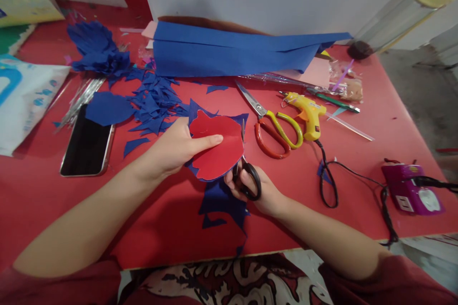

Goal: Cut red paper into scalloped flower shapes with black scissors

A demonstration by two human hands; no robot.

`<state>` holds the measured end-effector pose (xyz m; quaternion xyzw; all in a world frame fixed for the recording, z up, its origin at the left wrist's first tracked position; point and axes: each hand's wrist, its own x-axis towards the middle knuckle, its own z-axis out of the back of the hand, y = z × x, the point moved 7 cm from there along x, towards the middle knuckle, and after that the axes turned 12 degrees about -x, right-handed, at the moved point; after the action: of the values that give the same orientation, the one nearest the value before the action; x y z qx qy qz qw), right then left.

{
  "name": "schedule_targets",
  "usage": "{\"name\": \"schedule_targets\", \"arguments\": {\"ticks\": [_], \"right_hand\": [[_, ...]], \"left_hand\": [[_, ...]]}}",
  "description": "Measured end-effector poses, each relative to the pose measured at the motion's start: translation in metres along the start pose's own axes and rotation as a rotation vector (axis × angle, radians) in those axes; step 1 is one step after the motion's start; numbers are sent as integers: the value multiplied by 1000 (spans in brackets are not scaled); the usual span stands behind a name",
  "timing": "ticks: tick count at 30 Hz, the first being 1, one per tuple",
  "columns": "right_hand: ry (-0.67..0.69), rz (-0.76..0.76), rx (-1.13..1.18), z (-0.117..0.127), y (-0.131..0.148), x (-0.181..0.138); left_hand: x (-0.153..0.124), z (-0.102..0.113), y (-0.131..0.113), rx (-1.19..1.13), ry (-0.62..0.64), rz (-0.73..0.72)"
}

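Note:
My left hand [179, 145] pinches a red paper petal template [218, 154] laid over dark blue paper [195, 107], thumb on top and fingers hidden beneath. Blue edges stick out around the red shape. My right hand [263, 190] grips black-handled scissors [255, 183], fingers through the loops. Their blades point up along the right edge of the red shape, and part of them is hidden by the paper. Below the hands, a cut piece of dark blue paper [223, 202] hangs or lies near the table's front edge; I cannot tell which.
Blue scraps [153, 99] and a phone [88, 145] lie to the left. Folded blue paper [229, 52] stretches along the back. Larger red-and-yellow-handled scissors [275, 128], a yellow glue gun [307, 114] with its cord and a purple power socket [411, 190] are at the right.

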<state>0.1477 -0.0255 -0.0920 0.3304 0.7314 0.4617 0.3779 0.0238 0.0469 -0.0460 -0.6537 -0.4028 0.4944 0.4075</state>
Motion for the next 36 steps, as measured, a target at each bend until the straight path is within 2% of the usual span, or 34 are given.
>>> {"name": "schedule_targets", "arguments": {"ticks": [7, 14, 19, 36], "right_hand": [[50, 61, -39, -3, 4, -1], [20, 96, 7, 0, 1, 0], [-15, 37, 25, 1, -1, 1], [62, 39, -28, -3, 2, 0]], "left_hand": [[0, 0, -2, 2, -11, -4], [0, 3, 4, 88, -9, 50], [0, 5, 2, 94, -16, -1], [-2, 0, -14, 170, -17, -124]]}}
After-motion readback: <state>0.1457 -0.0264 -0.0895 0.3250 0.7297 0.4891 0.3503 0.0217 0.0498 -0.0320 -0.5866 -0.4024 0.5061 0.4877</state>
